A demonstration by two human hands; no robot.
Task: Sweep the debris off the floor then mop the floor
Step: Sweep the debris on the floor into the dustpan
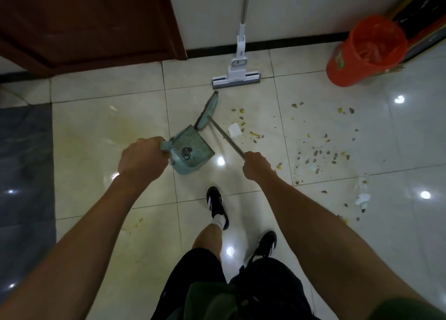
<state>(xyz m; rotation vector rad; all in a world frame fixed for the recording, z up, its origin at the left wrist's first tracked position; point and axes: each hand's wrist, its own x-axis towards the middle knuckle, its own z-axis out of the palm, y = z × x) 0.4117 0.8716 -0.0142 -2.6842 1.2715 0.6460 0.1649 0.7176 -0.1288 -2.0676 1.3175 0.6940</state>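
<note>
We grip the dustpan [190, 154] in our left hand [142, 159], fingers curled round its handle — right hand [257, 166] clenches the broom [226, 136]. Debris [321, 150] lies right of the broom head, nearer our right hand.

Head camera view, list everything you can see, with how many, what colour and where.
dustpan: one, teal, on the floor at centre
broom: one, teal head, grey stick, beside the dustpan
debris: many bits, yellow and grey, scattered on the right
paper scrap: one, white, beside the broom stick
mop: one, white, leaning on the far wall
bin: one, orange, far right
door: one, dark brown, far left
mat: one, grey, left edge
shoes: two, black
left hand: grips the dustpan handle
right hand: grips the broom stick
</note>
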